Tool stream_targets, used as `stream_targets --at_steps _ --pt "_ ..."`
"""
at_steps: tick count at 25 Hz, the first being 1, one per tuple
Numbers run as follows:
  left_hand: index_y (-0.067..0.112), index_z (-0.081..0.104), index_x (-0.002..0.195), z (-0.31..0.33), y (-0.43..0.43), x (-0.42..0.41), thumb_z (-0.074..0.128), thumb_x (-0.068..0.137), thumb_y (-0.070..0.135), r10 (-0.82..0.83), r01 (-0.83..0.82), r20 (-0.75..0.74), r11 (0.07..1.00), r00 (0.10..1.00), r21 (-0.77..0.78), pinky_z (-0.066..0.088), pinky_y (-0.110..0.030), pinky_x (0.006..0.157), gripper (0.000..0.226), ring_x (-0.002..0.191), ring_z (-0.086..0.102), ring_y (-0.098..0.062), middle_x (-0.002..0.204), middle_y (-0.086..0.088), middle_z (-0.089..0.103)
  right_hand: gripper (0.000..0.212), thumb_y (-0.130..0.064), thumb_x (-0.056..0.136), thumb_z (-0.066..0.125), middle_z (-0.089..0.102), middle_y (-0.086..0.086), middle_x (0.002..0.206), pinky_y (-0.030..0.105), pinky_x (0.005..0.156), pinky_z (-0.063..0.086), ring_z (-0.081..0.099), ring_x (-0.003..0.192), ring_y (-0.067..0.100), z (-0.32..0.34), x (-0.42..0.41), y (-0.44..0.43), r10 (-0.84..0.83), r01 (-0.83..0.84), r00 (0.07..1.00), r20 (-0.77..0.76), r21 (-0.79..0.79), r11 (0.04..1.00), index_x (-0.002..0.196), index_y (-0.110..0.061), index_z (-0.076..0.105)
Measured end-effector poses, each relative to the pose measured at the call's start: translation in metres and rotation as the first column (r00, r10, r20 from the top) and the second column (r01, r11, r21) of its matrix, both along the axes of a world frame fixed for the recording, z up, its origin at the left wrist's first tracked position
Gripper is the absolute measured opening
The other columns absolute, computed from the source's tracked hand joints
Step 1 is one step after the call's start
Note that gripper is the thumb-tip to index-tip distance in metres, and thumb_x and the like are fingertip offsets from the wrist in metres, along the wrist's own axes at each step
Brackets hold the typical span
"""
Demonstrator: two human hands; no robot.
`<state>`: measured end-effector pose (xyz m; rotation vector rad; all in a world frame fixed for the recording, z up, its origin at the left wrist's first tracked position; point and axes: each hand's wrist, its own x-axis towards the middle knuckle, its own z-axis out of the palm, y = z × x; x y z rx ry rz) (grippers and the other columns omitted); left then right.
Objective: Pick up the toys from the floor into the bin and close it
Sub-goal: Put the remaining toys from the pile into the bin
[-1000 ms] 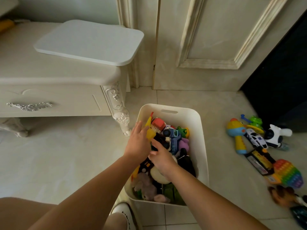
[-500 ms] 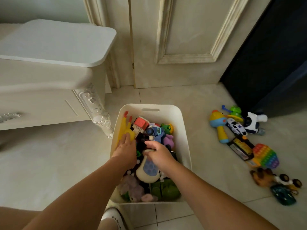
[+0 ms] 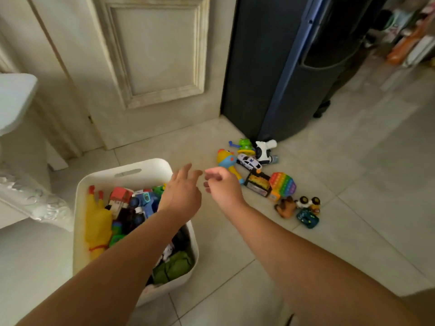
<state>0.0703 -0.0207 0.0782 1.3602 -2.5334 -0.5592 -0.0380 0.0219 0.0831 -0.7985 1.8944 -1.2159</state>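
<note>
1. The white bin [image 3: 122, 171] stands on the tiled floor [image 3: 353, 184] at lower left, its top uncovered and heaped with toys: a yellow rubber chicken [image 3: 96, 222] lies along the left wall, a red-and-white block figure [image 3: 120, 198] sits beside it, a blue toy [image 3: 144, 200] is near the middle, and something green and soft [image 3: 174, 267] fills the near right corner.
2. The left hand [image 3: 181, 194] is above the bin's far right corner, fingers spread and extended toward the floor pile, holding nothing.
3. The right hand [image 3: 222, 187] is just beside the left, past the bin's rim and over bare tile, fingers loosely curled with nothing between them (the 2 hands are close but apart).
4. The toys left on the floor lie in a cluster to the right of the bin, in front of a dark tall appliance [image 3: 282, 67].
5. At the far end of the cluster are a green toy [image 3: 246, 144] and a white-and-black animal toy [image 3: 264, 150], with a white toy car [image 3: 248, 161] just in front of them.
6. A yellow-and-blue handled toy [image 3: 226, 158] lies nearest the right hand, partly hidden behind it.
7. Further toward the camera are a dark box-shaped toy with yellow print [image 3: 257, 183], touching a rainbow pop-bubble toy [image 3: 282, 184].
8. Nearest are a brown animal figure [image 3: 284, 207], a small wheeled toy [image 3: 308, 202] and a dark teal toy [image 3: 307, 218], bunched together.
9. A cream panelled door [image 3: 153, 55] stands behind the bin.
</note>
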Motion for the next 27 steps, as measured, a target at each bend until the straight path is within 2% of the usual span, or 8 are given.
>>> stream_targets --at_steps 3,7,9,12,15,19,23,27 --pt "0.021 0.034 0.144 -0.022 0.01 -0.062 0.05 0.088 0.016 -0.096 0.093 0.028 0.99 0.995 0.102 0.03 -0.041 0.114 0.058 0.143 0.027 -0.03 0.157 -0.008 0.021 0.023 -0.012 0.088 0.049 0.068 0.002 0.099 0.047 0.091 0.053 0.067 0.1 0.028 -0.031 -0.06 0.01 -0.09 0.092 0.995 -0.048 0.049 0.995 0.087 -0.03 0.064" --pt "0.02 0.03 0.147 -0.065 0.021 -0.134 0.051 0.09 0.022 -0.169 0.132 0.134 0.96 0.976 0.248 0.032 -0.041 0.114 0.06 0.142 0.028 -0.031 0.158 -0.01 0.017 0.027 -0.017 0.094 0.045 0.064 0.0 0.104 0.031 0.078 0.047 0.061 0.099 0.022 -0.083 -0.147 0.04 -0.288 0.311 0.948 -0.132 0.214 0.926 0.111 -0.02 0.066" --pt "0.021 0.028 0.148 -0.089 0.022 -0.171 0.05 0.091 0.024 -0.222 0.158 0.177 0.936 0.959 0.316 0.033 -0.042 0.113 0.061 0.142 0.028 -0.031 0.159 -0.009 0.015 0.027 -0.016 0.089 0.047 0.067 0.003 0.109 0.035 0.081 0.051 0.061 0.099 0.024 -0.115 -0.191 0.055 -0.398 0.433 0.9 -0.176 0.271 0.86 0.106 -0.02 0.068" --pt "0.021 0.026 0.149 -0.123 0.023 -0.22 0.049 0.093 0.029 -0.286 0.185 0.207 0.897 0.936 0.402 0.034 -0.043 0.113 0.061 0.141 0.029 -0.031 0.159 -0.008 0.015 0.019 -0.023 0.087 0.058 0.067 0.009 0.111 0.031 0.074 0.048 0.062 0.1 0.029 -0.146 -0.249 0.072 -0.34 0.496 0.839 -0.425 0.341 0.799 0.1 -0.015 0.07" --pt "0.02 0.029 0.148 -0.157 0.029 -0.265 0.048 0.095 0.034 -0.3 0.177 0.189 0.856 0.935 0.485 0.034 -0.041 0.113 0.058 0.138 0.034 -0.029 0.154 -0.008 0.025 0.045 -0.022 0.089 0.06 0.046 0.016 0.136 0.041 0.094 0.044 0.046 0.122 0.037 -0.163 -0.301 0.08 -0.428 0.636 0.755 -0.497 0.395 0.663 0.134 -0.019 0.055" --pt "0.017 0.038 0.14 -0.19 0.05 -0.308 0.049 0.095 0.038 -0.236 0.12 0.105 0.773 0.966 0.623 0.039 -0.04 0.106 0.051 0.128 0.046 -0.03 0.137 -0.013 0.043 0.078 -0.034 0.089 0.062 0.012 0.012 0.156 0.044 0.103 0.038 0.031 0.133 0.04 -0.19 -0.338 0.081 -0.397 0.523 0.85 -0.345 0.636 0.567 0.152 -0.035 0.016" --pt "0.025 0.031 0.145 -0.214 0.06 -0.333 0.059 0.088 0.034 -0.131 0.068 0.039 0.72 0.991 0.69 0.045 -0.044 0.101 0.064 0.118 0.051 -0.034 0.127 -0.014 0.046 0.094 -0.036 0.084 0.066 0.023 0.017 0.144 0.046 0.097 0.045 0.045 0.122 0.045 -0.222 -0.345 0.095 -0.297 0.422 0.907 -0.3 0.637 0.646 0.151 -0.041 0.0" --pt "0.021 0.033 0.143 -0.222 0.066 -0.348 0.059 0.088 0.031 -0.112 0.007 0.112 0.736 0.987 0.677 0.047 -0.043 0.098 0.062 0.116 0.053 -0.036 0.129 -0.014 0.041 0.087 -0.032 0.075 0.071 0.034 0.01 0.123 0.047 0.083 0.049 0.053 0.107 0.04 -0.234 -0.344 0.1 -0.258 0.475 0.872 -0.417 0.591 0.651 0.139 -0.035 0.012"
